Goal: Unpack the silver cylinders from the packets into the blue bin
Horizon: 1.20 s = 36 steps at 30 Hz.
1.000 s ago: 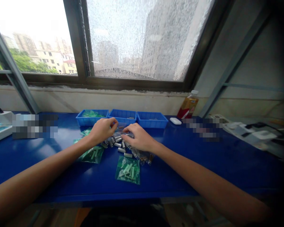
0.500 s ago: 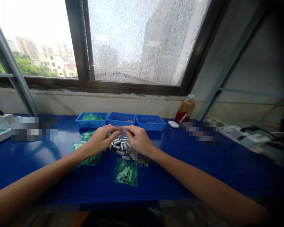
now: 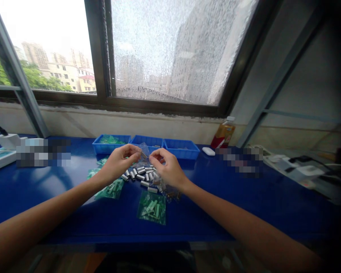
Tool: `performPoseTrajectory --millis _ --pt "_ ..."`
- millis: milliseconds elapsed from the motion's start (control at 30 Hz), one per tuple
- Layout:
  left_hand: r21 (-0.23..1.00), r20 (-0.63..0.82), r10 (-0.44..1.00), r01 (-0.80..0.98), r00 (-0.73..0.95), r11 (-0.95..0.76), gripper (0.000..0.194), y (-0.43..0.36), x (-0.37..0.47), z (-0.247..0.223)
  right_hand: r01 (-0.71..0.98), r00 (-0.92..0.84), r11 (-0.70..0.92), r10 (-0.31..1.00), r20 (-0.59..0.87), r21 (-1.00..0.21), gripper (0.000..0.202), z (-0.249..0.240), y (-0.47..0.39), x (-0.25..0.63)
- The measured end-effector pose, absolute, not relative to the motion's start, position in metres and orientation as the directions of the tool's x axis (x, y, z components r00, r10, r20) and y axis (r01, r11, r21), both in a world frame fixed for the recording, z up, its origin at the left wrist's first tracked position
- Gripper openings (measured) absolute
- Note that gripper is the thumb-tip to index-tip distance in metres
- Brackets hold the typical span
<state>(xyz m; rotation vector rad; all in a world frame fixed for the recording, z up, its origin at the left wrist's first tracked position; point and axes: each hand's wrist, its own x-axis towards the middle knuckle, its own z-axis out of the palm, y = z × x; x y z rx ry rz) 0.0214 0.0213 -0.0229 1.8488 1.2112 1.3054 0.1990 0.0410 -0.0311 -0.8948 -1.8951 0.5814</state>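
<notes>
My left hand [image 3: 121,159] pinches a small clear plastic bag [image 3: 144,148] with thin brownish pieces inside, too small to name. Just right of that bag is my right hand [image 3: 166,167], its thumb and fingers curled together; whatever they hold, if anything, I cannot make out. Below both hands lies a loose pile of short silvery-white pieces [image 3: 140,177]. More clear bags [image 3: 172,193] with brownish contents lie partly hidden under my right wrist. A green bag [image 3: 152,207] of pale strips lies nearest me, and other green bags [image 3: 112,189] rest beside my left forearm.
Along the back stand three blue trays: the left tray [image 3: 95,146] holds green bags, the middle tray [image 3: 133,140] a few small pieces, and the right tray [image 3: 184,154]. A white case [image 3: 208,151] and a drink bottle [image 3: 224,132] are right of them. Power strips [image 3: 1,157] sit at the sides.
My hands have drawn slightly apart from where their fingertips met. The clear bag now stands up from my left fingers and shows more plainly. The view has shifted slightly.
</notes>
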Motion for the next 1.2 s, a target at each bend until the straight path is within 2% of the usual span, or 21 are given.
performPoseTrajectory --millis 100,200,267,333,400,533,633,767,900,1200 --pt "0.744 0.502 0.858 0.451 0.109 -0.493 0.016 0.02 0.021 -0.025 0.192 -0.324 0.402 0.887 0.328 -0.895 0.033 -0.029 0.041 0.197" --pt "0.511 0.632 0.732 0.573 0.255 -0.641 0.008 0.018 0.021 -0.027 0.019 -0.387 0.18 0.908 0.159 -0.983 0.045 -0.029 0.04 0.196" --pt "0.353 0.686 0.633 0.597 0.358 -0.72 0.009 0.016 0.022 -0.027 -0.022 -0.405 0.169 0.9 0.163 -0.985 0.042 -0.03 0.039 0.195" --pt "0.29 0.702 0.596 0.608 0.39 -0.739 0.01 0.016 0.022 -0.028 -0.005 -0.374 0.259 0.896 0.242 -0.966 0.032 -0.031 0.039 0.194" --pt "0.353 0.684 0.638 0.606 0.354 -0.713 0.01 0.017 0.023 -0.028 0.04 -0.34 0.355 0.884 0.322 -0.934 0.022 -0.032 0.04 0.195" --pt "0.731 0.507 0.839 0.416 0.199 -0.541 0.016 0.02 0.023 -0.028 0.117 -0.304 0.476 0.853 0.425 -0.872 0.02 -0.035 0.044 0.197" --pt "0.868 0.37 0.909 0.277 0.193 -0.412 0.027 0.02 0.026 -0.027 0.171 -0.311 0.524 0.832 0.459 -0.834 0.02 -0.036 0.046 0.198" --pt "0.845 0.346 0.906 0.339 0.245 -0.414 0.025 0.018 0.027 -0.025 0.213 -0.36 0.552 0.811 0.46 -0.806 0.018 -0.038 0.045 0.197" --pt "0.809 0.379 0.899 0.393 0.22 -0.437 0.024 0.019 0.025 -0.026 0.241 -0.402 0.546 0.808 0.43 -0.802 0.015 -0.037 0.041 0.196" --pt "0.858 0.343 0.906 0.311 0.247 -0.41 0.023 0.016 0.028 -0.026 0.3 -0.398 0.542 0.819 0.413 -0.785 0.014 -0.036 0.037 0.195"
